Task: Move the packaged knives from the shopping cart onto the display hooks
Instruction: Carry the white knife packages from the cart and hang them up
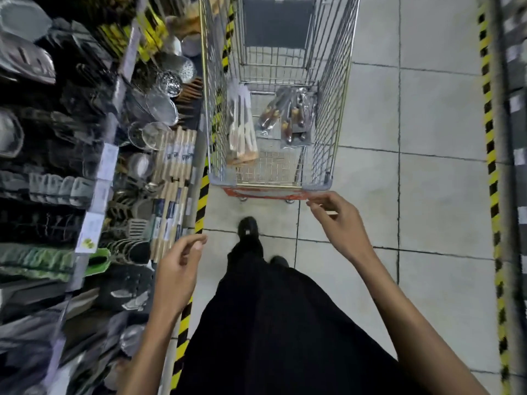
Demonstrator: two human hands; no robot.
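A wire shopping cart (328,109) with a red handle stands on the tiled floor ahead of me. Inside it lie packaged knives with brown handles (288,115) at the right and a pack of pale-handled knives (242,129) leaning against the left wall. My right hand (338,220) hovers just below the cart's handle, fingers loosely curled, holding nothing. My left hand (179,260) hangs lower, near the shelf edge, fingers relaxed and empty. The display hooks (71,115) on the left carry dark kitchen tools; the image there is blurred.
Shelving on the left holds strainers (162,109), wooden-handled utensils (176,155) and price tags. Black-and-yellow hazard tape (201,206) runs along the shelf base, and another strip along the right. My black-clad legs and shoe (248,229) stand behind the cart.
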